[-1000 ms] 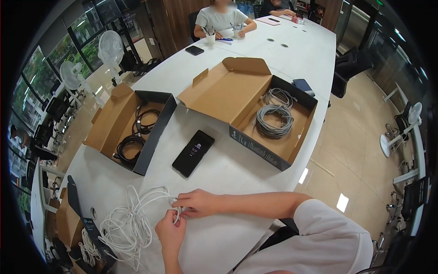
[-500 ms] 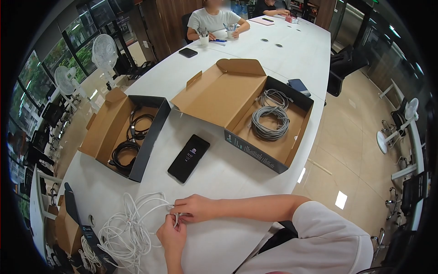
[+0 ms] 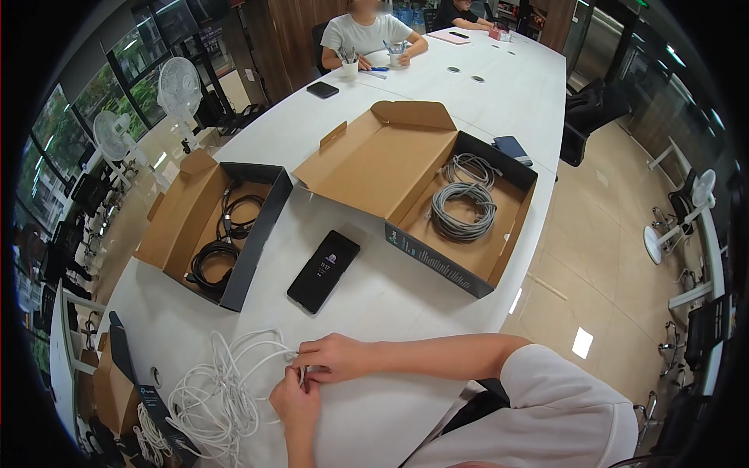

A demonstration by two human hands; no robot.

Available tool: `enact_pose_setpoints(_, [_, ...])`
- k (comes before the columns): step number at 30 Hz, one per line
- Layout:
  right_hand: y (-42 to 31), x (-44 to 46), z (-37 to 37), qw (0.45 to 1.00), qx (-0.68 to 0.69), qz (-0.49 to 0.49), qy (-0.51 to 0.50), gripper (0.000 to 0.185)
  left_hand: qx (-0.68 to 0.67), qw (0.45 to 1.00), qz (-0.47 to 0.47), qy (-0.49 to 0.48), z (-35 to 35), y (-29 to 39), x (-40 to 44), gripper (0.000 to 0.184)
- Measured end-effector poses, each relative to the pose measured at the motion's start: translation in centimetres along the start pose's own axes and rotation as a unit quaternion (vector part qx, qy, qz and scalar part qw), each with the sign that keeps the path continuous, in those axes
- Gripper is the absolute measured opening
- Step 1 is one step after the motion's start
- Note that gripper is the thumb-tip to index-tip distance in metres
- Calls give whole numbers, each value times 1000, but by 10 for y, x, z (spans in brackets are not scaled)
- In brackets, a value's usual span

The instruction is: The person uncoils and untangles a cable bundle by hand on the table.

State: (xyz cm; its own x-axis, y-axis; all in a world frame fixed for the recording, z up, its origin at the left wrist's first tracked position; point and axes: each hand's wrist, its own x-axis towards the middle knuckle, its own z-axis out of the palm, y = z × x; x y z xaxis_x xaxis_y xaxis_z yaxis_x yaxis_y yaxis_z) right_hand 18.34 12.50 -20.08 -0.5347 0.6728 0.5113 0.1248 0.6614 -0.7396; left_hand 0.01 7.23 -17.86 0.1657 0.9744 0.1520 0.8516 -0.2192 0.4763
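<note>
A loose tangle of white cable lies on the white table in front of me, to the left of my hands. My left hand is closed on a part of this cable, with thumb and fingers pinched together. Just above it, almost touching, my right hand also pinches the white cable, which runs left from its fingertips into the tangle. The short piece between the two hands is mostly hidden by the fingers.
Beyond my hands lie a black phone, an open box of black cables and an open box of grey cables. Another box is at the lower left. Two people sit at the table's far end.
The view has shifted slightly, so the boxes and phone appear a little lower and further left. Both hands stay on the white cable, with small finger movements and my left hand slightly nearer the right.
</note>
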Motion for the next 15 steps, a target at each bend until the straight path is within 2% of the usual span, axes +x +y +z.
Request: enact_pose_setpoints(15, [-1, 1, -1, 1000, 3, 10, -14, 37, 10, 1000, 23, 12, 2, -1, 0, 20])
